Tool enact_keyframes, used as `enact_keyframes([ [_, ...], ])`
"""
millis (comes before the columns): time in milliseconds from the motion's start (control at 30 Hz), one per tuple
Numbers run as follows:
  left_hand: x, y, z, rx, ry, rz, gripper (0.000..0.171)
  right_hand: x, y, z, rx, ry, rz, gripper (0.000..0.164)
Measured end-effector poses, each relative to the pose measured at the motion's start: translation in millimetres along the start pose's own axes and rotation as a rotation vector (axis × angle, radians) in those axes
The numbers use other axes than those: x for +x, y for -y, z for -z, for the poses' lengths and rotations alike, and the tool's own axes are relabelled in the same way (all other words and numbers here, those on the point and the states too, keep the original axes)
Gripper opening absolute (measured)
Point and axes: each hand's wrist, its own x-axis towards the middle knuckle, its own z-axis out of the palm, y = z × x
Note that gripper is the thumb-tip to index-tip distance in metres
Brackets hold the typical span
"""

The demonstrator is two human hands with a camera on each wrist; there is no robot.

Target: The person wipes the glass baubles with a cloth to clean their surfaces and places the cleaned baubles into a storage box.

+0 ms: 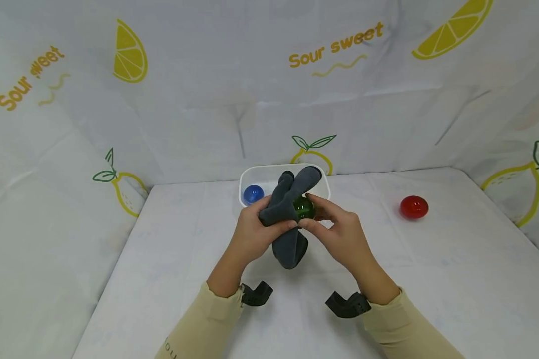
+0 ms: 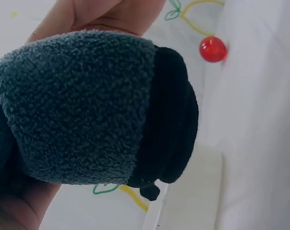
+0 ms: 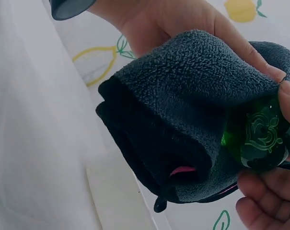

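Head view: left hand point(image 1: 257, 234) clamped round grey cloth point(image 1: 287, 248), right hand point(image 1: 341, 233) pinching green ball point(image 1: 304, 207).

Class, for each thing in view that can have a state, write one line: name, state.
Cloth: folded, held up
Green ball: partly covered by cloth
Blue ball: inside tray
Tray: uncovered
Red ball: on table, untouched
Left hand: gripping cloth
Right hand: holding green ball

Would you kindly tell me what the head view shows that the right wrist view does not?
Only head: the blue ball in the white tray, and the red ball.
Only right wrist: the line design on the green ball, and a pink patch on the grey towel.
Both: the left hand gripping the towel, the right hand pinching the green ball.
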Motion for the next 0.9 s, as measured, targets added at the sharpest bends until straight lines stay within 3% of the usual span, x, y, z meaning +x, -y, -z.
enact_keyframes([
  [167, -0.2, -1.6, -2.1, -0.007, 0.007, -0.017, 0.052, 1.3, 0.7, -1.5, 0.214, 0.036, -0.213, 0.038],
  [267, 0.3, -1.6, -3.3, -0.012, 0.011, -0.002, 0.049, 1.0, 0.8, -2.1, 0.238, 0.021, -0.245, 0.030],
  [367, 2.0, 0.2, -2.9, 0.001, -0.015, 0.031, 0.045, 0.9, 0.7, -2.4, 0.201, 0.015, -0.194, 0.032],
  [533, 4.1, 3.3, 1.1, -0.038, -0.068, 0.051, 0.050, 1.0, -0.4, -2.5, 0.099, 0.035, -0.026, 0.059],
  [700, 3.5, 3.5, 3.1, -0.129, -0.033, 0.052, 0.069, 1.3, -4.6, -0.5, -0.014, -0.030, 0.153, 0.073],
  [900, 2.6, 2.1, 3.1, -0.241, 0.007, 0.060, 0.083, 0.8, -5.7, 0.8, 0.037, -0.012, 0.239, 0.076],
])
